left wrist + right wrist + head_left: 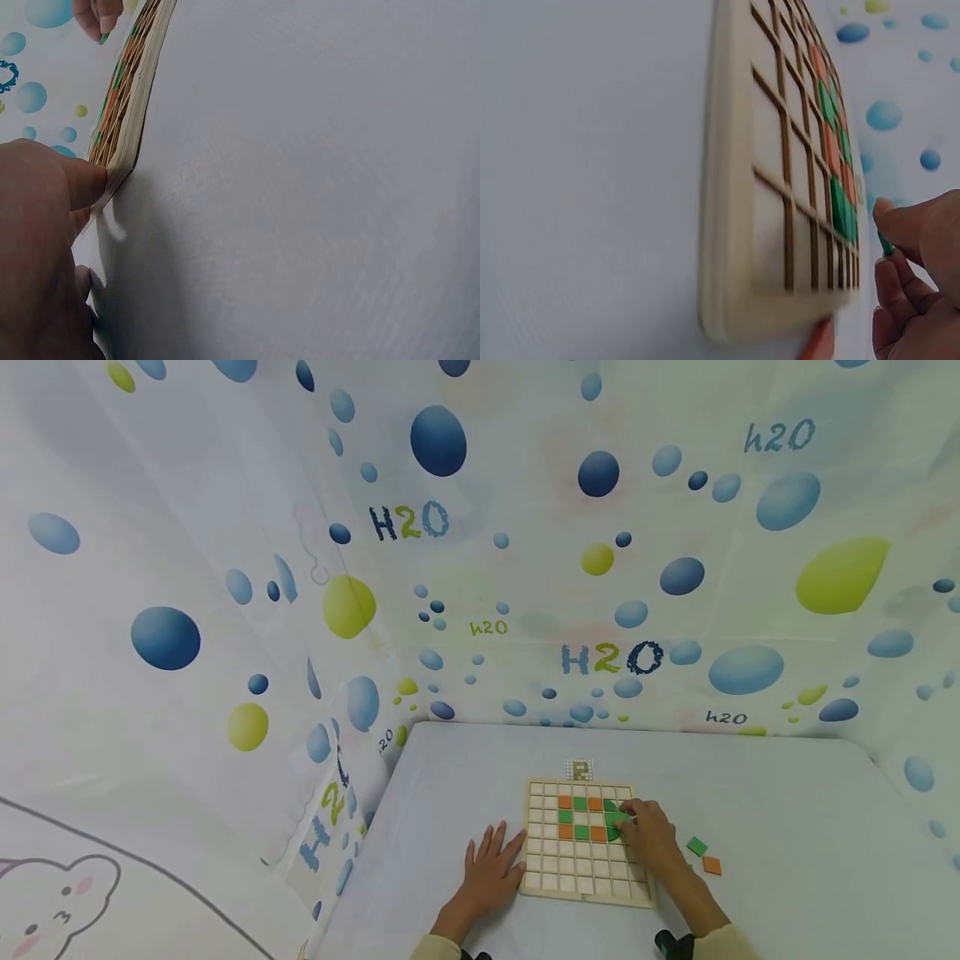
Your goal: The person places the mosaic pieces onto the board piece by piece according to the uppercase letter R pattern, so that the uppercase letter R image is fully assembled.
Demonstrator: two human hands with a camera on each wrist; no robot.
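Observation:
A wooden grid board (568,865) lies on the table, with square orange tiles (565,832) and green tiles (581,832) in its upper cells. Green pieces with curved edges (612,834) sit at the right of this group, partly hidden by fingers. My right hand (651,835) is over the board's right side; in the right wrist view its thumb and finger pinch a small green piece (886,244), seen nearly edge-on. My left hand (491,872) rests on the table with fingers spread, its thumb touching the board's left edge in the left wrist view.
A small pattern card (580,769) lies against the board's far edge. To the right of the board are a loose green tile (697,846) and an orange tile (712,865). A printed curtain (525,568) hangs behind the white table (765,810).

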